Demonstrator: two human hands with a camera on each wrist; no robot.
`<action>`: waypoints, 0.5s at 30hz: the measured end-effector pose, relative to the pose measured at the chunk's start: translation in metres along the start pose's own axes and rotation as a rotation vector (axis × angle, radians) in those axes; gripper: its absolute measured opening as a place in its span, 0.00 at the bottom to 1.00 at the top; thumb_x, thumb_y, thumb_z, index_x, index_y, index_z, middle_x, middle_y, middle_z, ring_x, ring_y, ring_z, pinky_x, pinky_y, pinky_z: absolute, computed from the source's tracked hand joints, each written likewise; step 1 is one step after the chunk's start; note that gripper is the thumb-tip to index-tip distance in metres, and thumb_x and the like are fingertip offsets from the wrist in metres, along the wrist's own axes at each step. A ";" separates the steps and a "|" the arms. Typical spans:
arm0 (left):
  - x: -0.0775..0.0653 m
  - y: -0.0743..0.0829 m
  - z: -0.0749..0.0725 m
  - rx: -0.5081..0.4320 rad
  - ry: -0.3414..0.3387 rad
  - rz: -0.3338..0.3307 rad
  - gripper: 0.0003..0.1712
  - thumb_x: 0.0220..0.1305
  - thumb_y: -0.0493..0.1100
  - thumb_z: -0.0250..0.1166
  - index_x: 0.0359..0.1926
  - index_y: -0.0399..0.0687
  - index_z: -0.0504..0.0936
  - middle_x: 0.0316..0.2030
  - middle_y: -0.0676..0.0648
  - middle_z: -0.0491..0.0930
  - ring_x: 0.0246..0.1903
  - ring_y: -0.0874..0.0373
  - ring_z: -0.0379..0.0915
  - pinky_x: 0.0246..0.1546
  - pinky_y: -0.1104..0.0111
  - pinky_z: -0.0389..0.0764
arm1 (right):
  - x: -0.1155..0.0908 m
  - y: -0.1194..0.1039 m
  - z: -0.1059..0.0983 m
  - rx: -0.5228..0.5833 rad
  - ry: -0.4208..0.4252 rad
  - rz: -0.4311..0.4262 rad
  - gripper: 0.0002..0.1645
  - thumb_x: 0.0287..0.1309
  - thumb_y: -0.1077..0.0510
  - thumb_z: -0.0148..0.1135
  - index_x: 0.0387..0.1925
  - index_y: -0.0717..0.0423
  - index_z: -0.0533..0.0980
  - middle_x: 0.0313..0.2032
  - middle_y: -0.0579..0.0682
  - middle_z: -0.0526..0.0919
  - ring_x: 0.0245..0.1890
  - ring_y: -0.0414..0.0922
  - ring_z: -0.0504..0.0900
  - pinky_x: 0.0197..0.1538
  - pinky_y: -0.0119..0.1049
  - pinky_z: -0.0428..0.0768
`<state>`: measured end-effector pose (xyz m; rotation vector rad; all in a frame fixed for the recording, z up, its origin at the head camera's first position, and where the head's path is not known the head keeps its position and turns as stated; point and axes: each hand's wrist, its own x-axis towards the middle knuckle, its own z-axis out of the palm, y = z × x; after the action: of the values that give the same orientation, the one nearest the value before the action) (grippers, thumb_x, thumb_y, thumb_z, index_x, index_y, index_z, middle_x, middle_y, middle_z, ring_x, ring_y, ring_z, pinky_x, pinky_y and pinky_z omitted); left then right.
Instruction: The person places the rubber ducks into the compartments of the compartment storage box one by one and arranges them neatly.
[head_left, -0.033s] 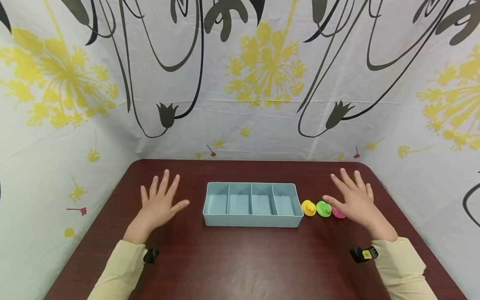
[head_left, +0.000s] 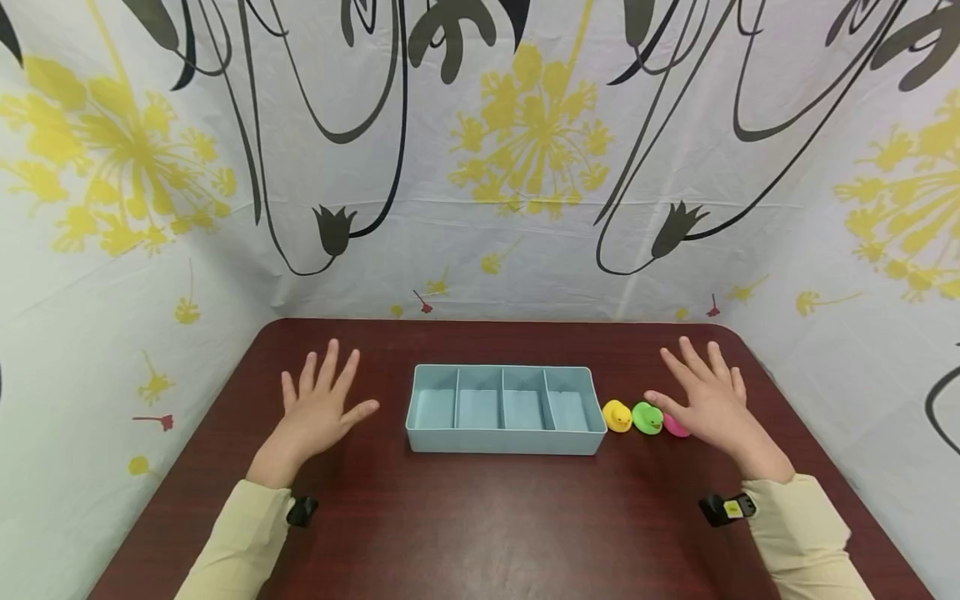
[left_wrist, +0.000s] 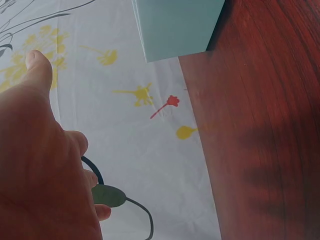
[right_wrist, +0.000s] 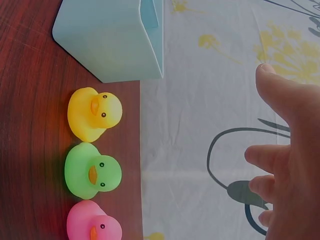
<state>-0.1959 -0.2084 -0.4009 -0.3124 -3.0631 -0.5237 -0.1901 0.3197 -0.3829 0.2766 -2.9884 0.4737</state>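
My left hand (head_left: 313,421) is spread with straight fingers, left of a pale blue box (head_left: 506,442) that has several compartments side by side. Its palm is bare of any object in the left wrist view, where the box (left_wrist: 180,30) shows at the top. On the other side, my right hand (head_left: 716,408) also has its fingers spread and holds nothing. A yellow rubber duck (right_wrist: 92,115), a green rubber duck (right_wrist: 90,170) and a pink rubber duck (right_wrist: 90,222) sit in a row right of the box. In the head view the right hand partly covers the pink duck (head_left: 676,426).
The dark red wooden table (head_left: 480,517) carries the box and ducks. A white cloth with yellow flowers and grey stems (head_left: 450,250) hangs behind the table and along both sides. Black straps with small devices sit on both wrists.
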 end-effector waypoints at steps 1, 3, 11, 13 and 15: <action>0.000 0.000 0.000 0.002 -0.001 0.000 0.50 0.65 0.65 0.55 0.76 0.47 0.44 0.75 0.39 0.28 0.71 0.30 0.24 0.61 0.32 0.24 | 0.000 0.000 -0.001 0.001 -0.002 0.001 0.50 0.60 0.32 0.54 0.72 0.58 0.54 0.74 0.64 0.41 0.72 0.64 0.25 0.61 0.75 0.35; 0.001 0.001 0.001 -0.008 0.002 0.007 0.50 0.65 0.65 0.55 0.76 0.46 0.44 0.75 0.38 0.29 0.71 0.30 0.24 0.61 0.32 0.23 | 0.000 0.001 -0.002 0.004 -0.004 0.002 0.50 0.61 0.32 0.53 0.73 0.58 0.53 0.74 0.64 0.41 0.72 0.64 0.26 0.61 0.75 0.35; 0.001 0.003 0.010 -0.084 -0.026 0.041 0.49 0.66 0.66 0.51 0.76 0.46 0.43 0.75 0.37 0.33 0.71 0.31 0.26 0.61 0.33 0.23 | -0.005 0.011 -0.004 0.033 0.094 -0.048 0.46 0.60 0.39 0.59 0.70 0.60 0.58 0.71 0.67 0.52 0.72 0.65 0.37 0.59 0.75 0.42; 0.000 0.003 0.012 -0.103 -0.035 0.048 0.48 0.67 0.65 0.52 0.76 0.46 0.43 0.75 0.37 0.33 0.71 0.31 0.26 0.61 0.33 0.23 | -0.007 0.015 -0.004 0.036 0.127 -0.060 0.45 0.59 0.40 0.61 0.69 0.60 0.60 0.69 0.67 0.56 0.72 0.65 0.42 0.58 0.74 0.45; 0.000 0.003 0.015 -0.119 -0.036 0.055 0.48 0.67 0.64 0.52 0.76 0.46 0.43 0.75 0.37 0.34 0.71 0.31 0.27 0.61 0.33 0.23 | -0.009 0.018 -0.003 0.037 0.143 -0.062 0.44 0.59 0.41 0.62 0.69 0.60 0.61 0.68 0.67 0.60 0.71 0.66 0.46 0.56 0.74 0.48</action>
<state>-0.1947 -0.2010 -0.4136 -0.4118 -3.0533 -0.7072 -0.1842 0.3390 -0.3863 0.3230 -2.8257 0.5195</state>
